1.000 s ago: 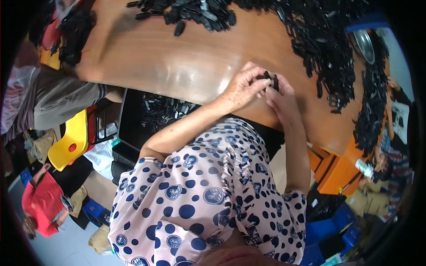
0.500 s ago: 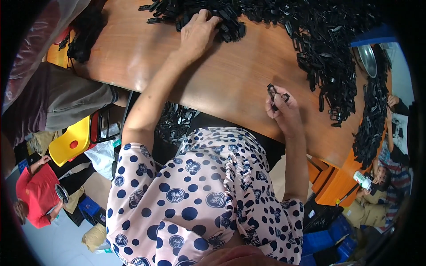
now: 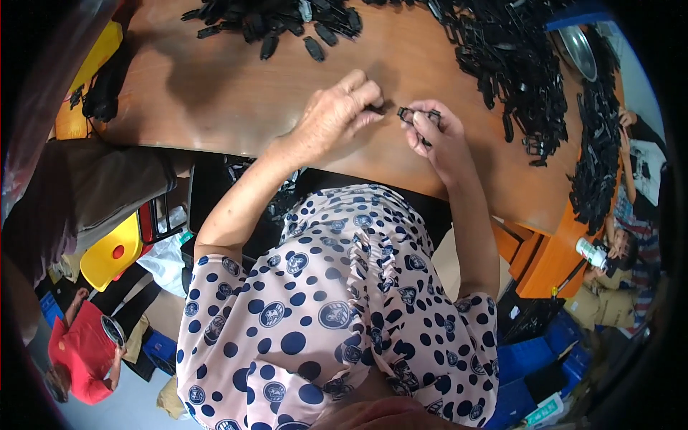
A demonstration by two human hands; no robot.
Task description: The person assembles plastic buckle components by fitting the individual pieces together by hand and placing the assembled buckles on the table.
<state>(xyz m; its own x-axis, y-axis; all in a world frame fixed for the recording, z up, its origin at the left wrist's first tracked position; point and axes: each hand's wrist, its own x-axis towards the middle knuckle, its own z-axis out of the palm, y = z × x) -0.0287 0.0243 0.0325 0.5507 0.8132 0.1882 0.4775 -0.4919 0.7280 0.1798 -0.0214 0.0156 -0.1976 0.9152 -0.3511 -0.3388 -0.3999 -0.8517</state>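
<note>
Over the wooden table [image 3: 236,107], my two hands face each other a short way apart. My right hand [image 3: 441,143] grips a small black plastic frame-shaped part [image 3: 405,113], which sticks out past the thumb and fingers. My left hand [image 3: 331,118] is closed in a pinch, with a small dark piece [image 3: 375,109] partly showing at its fingertips; the fingers hide most of it. Beyond my left hand lies a pile of small black oval parts [image 3: 276,21], with one loose oval part [image 3: 314,49] at its near edge.
A large heap of black frame-shaped parts [image 3: 512,86] covers the table's right side, with a metal bowl [image 3: 577,54] beyond. Another person's leg [image 3: 122,179] is close on the left, near a yellow stool [image 3: 111,251]. Orange drawers [image 3: 548,265] stand at lower right.
My left hand has left the far pile and come back toward my right hand, with a small dark piece in its fingertips. My right hand still holds its black part, slightly farther left.
</note>
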